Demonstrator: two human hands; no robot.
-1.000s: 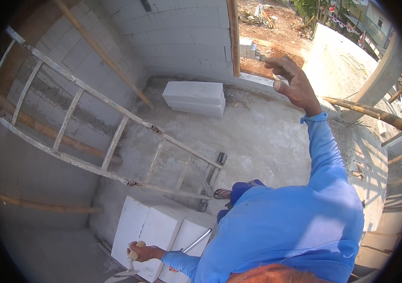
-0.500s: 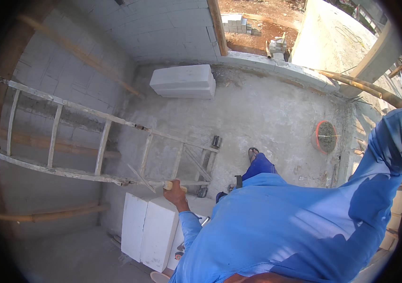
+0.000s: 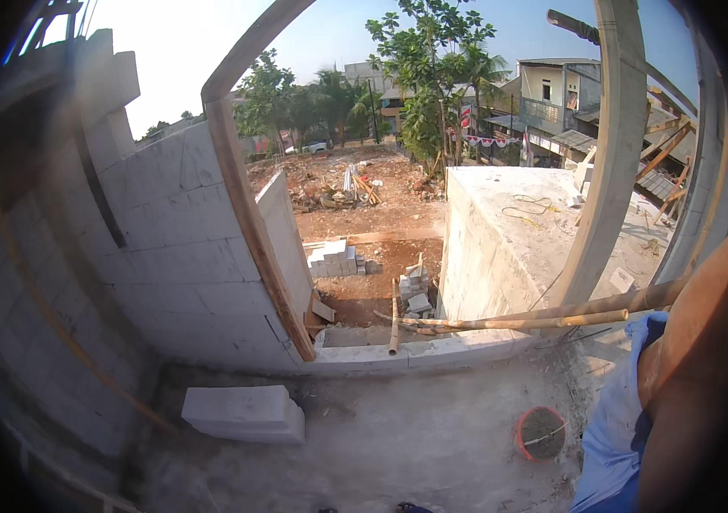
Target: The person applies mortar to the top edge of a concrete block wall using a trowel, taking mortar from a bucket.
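Observation:
Neither of my hands shows. My right forearm (image 3: 701, 342), bare below a pushed-up blue sleeve (image 3: 616, 453), rises close to the camera along the right edge, and its hand is cut off by the dark rim. Nearest to that sleeve on the floor is an orange-red bucket (image 3: 519, 438) of grey mortar with a thin stick across it. White blocks (image 3: 240, 410) lie stacked on the floor at the left, by the wall.
A low block sill (image 3: 458, 349) runs under the wooden-framed opening (image 3: 240, 214). Bamboo poles (image 3: 552, 321) lie across it toward a concrete post (image 3: 607, 154). Outside are block piles (image 3: 334, 259), red earth, trees and houses. Part of the ladder (image 3: 73, 487) shows at lower left.
My view has tilted up from the floor to the opening and outdoors. My left hand, earlier closed on a pale wooden-looking piece beside the ladder, has left the picture, along with most of the ladder.

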